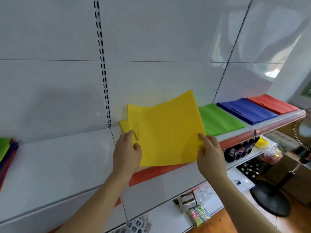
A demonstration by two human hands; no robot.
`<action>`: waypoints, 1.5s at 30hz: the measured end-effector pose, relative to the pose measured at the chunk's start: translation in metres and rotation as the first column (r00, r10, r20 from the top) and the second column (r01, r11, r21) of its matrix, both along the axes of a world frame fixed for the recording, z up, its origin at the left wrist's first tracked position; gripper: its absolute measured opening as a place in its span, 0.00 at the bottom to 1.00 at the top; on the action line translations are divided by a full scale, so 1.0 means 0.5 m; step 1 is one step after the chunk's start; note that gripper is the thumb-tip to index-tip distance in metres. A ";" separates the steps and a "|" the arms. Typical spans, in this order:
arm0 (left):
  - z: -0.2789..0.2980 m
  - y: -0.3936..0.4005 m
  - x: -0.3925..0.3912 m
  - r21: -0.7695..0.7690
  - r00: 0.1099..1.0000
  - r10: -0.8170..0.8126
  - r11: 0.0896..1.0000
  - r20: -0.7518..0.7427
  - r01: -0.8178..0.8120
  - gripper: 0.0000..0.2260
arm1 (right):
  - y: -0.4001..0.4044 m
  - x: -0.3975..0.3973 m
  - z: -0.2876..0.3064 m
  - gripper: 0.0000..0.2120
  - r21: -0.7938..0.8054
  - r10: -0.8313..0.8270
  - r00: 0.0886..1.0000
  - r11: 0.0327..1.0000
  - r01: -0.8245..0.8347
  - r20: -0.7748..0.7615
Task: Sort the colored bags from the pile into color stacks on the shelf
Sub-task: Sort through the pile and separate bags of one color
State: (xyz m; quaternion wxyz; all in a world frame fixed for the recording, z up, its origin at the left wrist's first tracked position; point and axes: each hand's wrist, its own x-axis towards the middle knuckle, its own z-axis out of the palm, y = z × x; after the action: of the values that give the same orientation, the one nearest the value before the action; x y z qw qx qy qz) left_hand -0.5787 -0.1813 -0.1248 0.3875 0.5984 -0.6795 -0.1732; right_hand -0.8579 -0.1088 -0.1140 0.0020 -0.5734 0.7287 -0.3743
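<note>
I hold a flat yellow bag point(166, 130) above the white shelf point(64, 158), tilted up at its far edge. My left hand point(127, 152) pinches its near left corner beside the handle slot. My right hand point(210, 157) pinches its near right corner. Under it, a yellow stack point(123, 126) peeks out at the left. To the right lie a green stack point(218, 120), a blue stack point(245, 111) and a red stack point(272, 103). The mixed pile of bags point(6, 152) sits at the far left edge of the shelf.
The shelf has a red front strip point(159, 172) and a slotted upright point(102, 64) on the back wall. Lower shelves hold packets point(193, 209) and dark bottles point(239, 150). A fan stand point(272, 197) is on the wooden floor at the right.
</note>
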 end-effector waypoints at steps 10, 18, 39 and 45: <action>-0.042 -0.071 -0.037 0.104 0.945 0.166 0.974 0.281 -0.202 0.26 | -0.207 -0.062 -0.041 0.23 0.135 0.155 0.982 0.981 -0.141 -0.103; -0.036 -0.097 -0.058 0.182 0.855 0.238 0.918 0.461 -0.353 0.16 | -0.304 -0.104 -0.074 0.24 0.249 0.320 0.917 0.933 -0.261 -0.240; -0.047 -0.051 -0.126 0.132 0.720 0.315 0.861 0.618 -0.491 0.26 | -0.314 -0.119 -0.070 0.32 0.429 0.385 0.854 0.876 -0.219 -0.350; -0.029 -0.019 -0.111 0.038 0.672 0.441 0.820 0.595 -0.571 0.30 | -0.304 -0.107 -0.055 0.35 0.358 0.411 0.804 0.895 -0.266 -0.429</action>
State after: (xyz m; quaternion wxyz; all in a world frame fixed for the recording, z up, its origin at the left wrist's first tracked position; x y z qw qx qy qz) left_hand -0.6341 -0.1907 -0.1391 0.1341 0.8264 -0.5446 0.0509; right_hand -0.9113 -0.2610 -0.1416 -0.0358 -0.7654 0.6345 -0.1014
